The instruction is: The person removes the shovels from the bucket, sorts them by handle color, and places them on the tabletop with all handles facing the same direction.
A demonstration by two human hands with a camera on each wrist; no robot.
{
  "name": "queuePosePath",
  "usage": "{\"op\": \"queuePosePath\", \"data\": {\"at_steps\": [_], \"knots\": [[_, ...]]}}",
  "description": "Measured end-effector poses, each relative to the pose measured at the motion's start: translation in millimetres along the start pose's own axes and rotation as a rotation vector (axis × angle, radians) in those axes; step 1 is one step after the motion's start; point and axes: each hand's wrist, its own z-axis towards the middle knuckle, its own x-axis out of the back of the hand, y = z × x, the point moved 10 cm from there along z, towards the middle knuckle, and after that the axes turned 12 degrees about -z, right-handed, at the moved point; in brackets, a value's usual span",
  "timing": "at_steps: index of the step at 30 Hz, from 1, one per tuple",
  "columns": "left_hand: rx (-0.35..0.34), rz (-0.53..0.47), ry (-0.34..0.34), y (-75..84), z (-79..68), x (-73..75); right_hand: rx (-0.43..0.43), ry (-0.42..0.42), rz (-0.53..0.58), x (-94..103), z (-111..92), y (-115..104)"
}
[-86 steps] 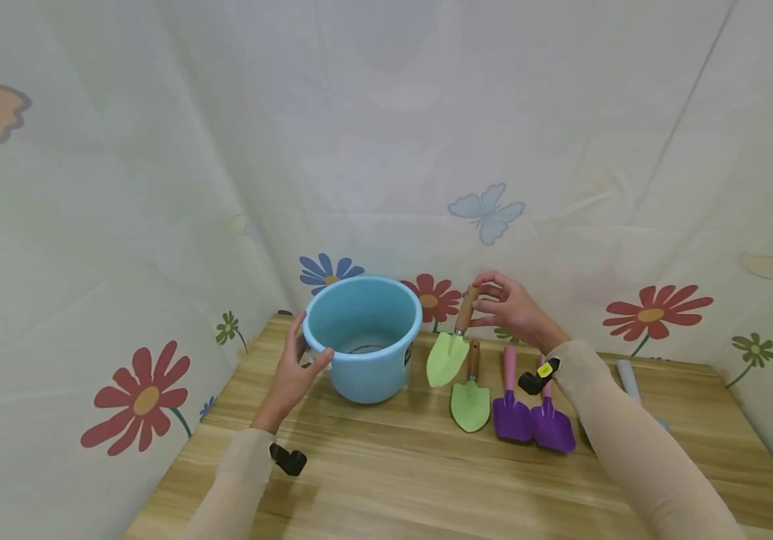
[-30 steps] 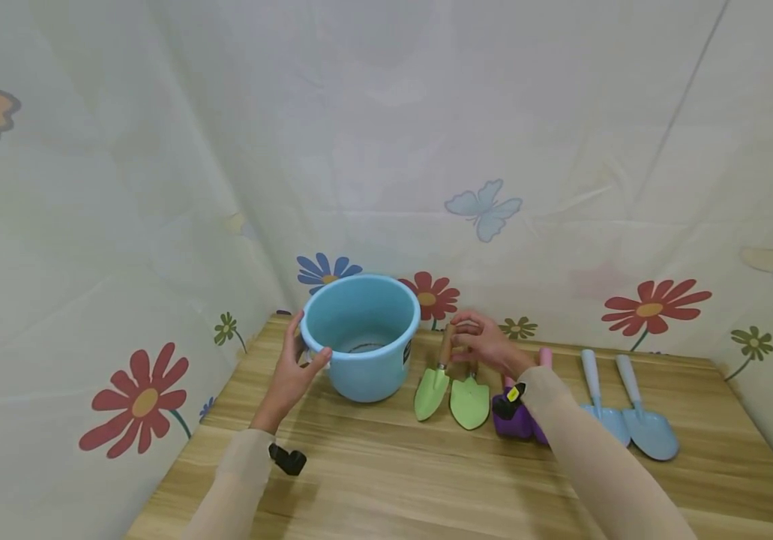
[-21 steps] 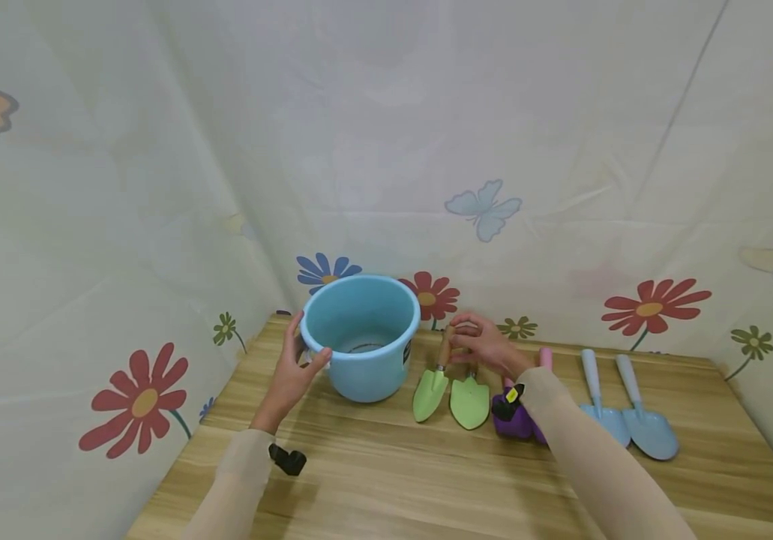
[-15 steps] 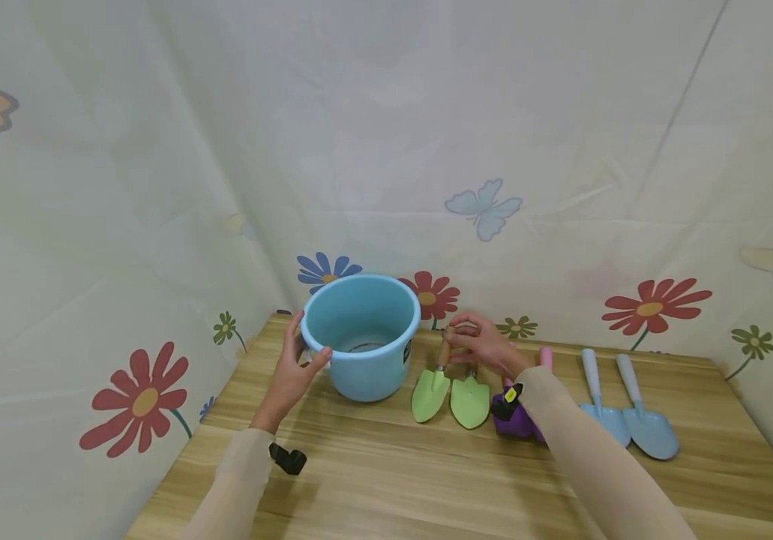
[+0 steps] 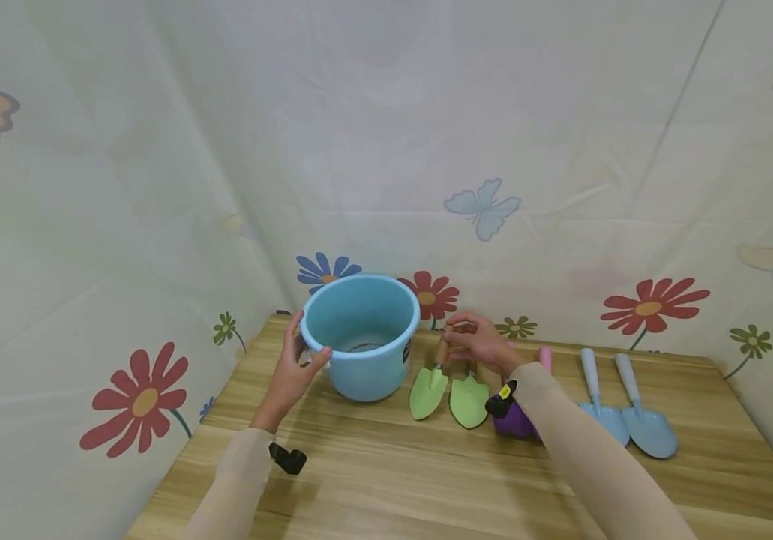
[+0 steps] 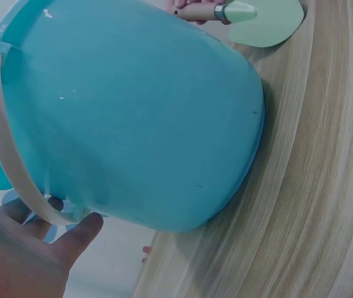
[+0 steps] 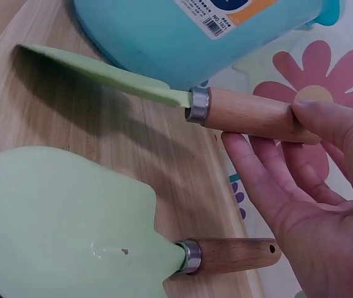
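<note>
My left hand (image 5: pixel 292 375) grips the rim of a light blue bucket (image 5: pixel 366 375), thumb in front and fingers behind. In the left wrist view the bucket's white handle (image 6: pixel 8 136) hangs down close to the fingers. With thumb and fingertips, my right hand (image 5: pixel 483 343) pinches the wooden handle of a green trowel (image 5: pixel 429 394) just right of the bucket. Its blade tip points down at the tabletop while the handle end is raised, as the right wrist view shows. A second green trowel (image 7: pixel 64 217) lies flat beside it, below my right hand.
Partly covered by my right forearm, two purple shovels with pink handles (image 5: pixel 511 420) lie on the wooden table (image 5: pixel 386 480). Further right are two light blue shovels (image 5: pixel 649 431). A white cloth with printed flowers (image 5: pixel 373 150) stands close behind the table.
From beside the bucket at rim height, the green trowel has come down to the table in my right hand, then shifted slightly left. My left hand and the bucket have stayed put.
</note>
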Motion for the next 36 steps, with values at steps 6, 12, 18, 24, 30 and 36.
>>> {"op": "queuePosePath", "data": {"at_steps": [6, 12, 18, 24, 30, 36], "knots": [[-0.002, 0.008, -0.004, 1.4, -0.6, -0.3, -0.002, 0.025, -0.030, -1.0, 4, -2], [-0.002, 0.006, 0.002, 0.2, -0.7, 1.2, -0.025, 0.024, -0.091, -3.9, 11, -1], [0.002, 0.008, 0.004, -0.4, -0.4, 0.8, -0.062, 0.029, -0.139, -6.9, 19, 1], [0.001, 0.021, 0.009, 0.0, 0.2, 0.2, -0.105, 0.033, -0.156, -8.3, 23, 6], [-0.005, 0.008, 0.009, 2.0, 0.3, -0.5, -0.120, 0.051, -0.165, -9.7, 24, 9], [-0.003, 0.020, 0.012, 1.9, -0.1, -0.2, -0.130, 0.059, -0.217, -9.9, 25, 18]]}}
